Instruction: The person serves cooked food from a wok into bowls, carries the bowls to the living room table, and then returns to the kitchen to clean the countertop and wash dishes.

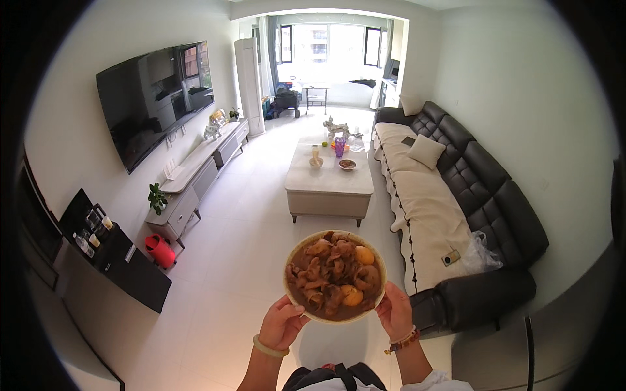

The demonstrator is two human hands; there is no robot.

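A large round bowl (335, 277) of braised meat in brown sauce, with whole eggs (364, 255) among the pieces, is held out in front of me. My left hand (283, 320) grips its lower left rim, thumb on top, with a pale bangle on the wrist. On the lower right rim is my right hand (395, 310), with beaded bracelets at the wrist. The fingers under the bowl are partly hidden. Beyond the bowl stands a coffee table (328, 183) bearing a smaller bowl of food (347, 164), another bowl (316, 162) and a purple cup (339, 147).
A black leather sofa (518, 210) with a beige cover lines the right side. A TV cabinet (195, 171) runs along the left wall under a television (156, 100). A red bin (160, 250) stands near a black cabinet (139, 278) at the left. Pale floor tiles (220, 264) show between.
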